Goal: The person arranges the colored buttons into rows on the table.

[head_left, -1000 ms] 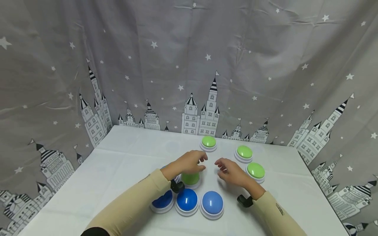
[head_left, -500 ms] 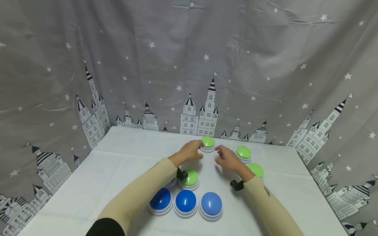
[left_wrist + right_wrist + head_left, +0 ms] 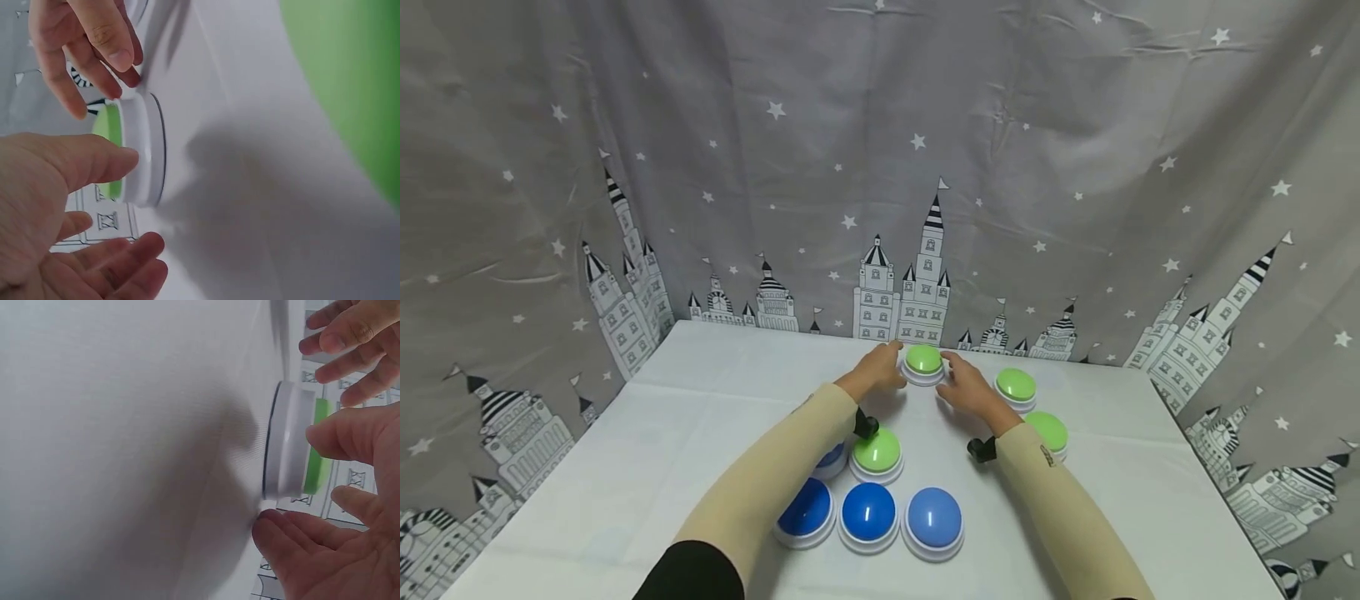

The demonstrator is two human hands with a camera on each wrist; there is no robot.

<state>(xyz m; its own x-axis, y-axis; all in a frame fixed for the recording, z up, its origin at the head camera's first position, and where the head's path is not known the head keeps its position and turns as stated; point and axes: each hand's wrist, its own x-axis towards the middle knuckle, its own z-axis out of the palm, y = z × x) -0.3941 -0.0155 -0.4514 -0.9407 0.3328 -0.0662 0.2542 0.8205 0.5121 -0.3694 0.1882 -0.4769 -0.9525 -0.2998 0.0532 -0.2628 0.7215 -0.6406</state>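
Observation:
At the back of the table, a green dome push button [image 3: 922, 360] on a round white base sits between both hands. My left hand [image 3: 878, 369] is at its left side, fingers spread and loosely bent. In the left wrist view its thumb [image 3: 103, 159] overlaps the white base, while the other fingers stay apart from it. My right hand [image 3: 967, 386] is at the right side, fingertips close to the rim. The right wrist view shows the right thumb [image 3: 344, 432] overlapping the green dome, the fingers spread around the base.
Two green buttons [image 3: 1016, 384] [image 3: 1047, 431] stand to the right, and another green button [image 3: 877, 451] is nearer the middle. Several blue buttons [image 3: 868, 512] line the front, one partly hidden by the left sleeve. A grey castle-print curtain [image 3: 820, 208] hangs behind the white table [image 3: 1120, 467].
Both hands have moved forward across the table to the back green button, one coming to each side of it. The nearer green button has come out from behind the left hand.

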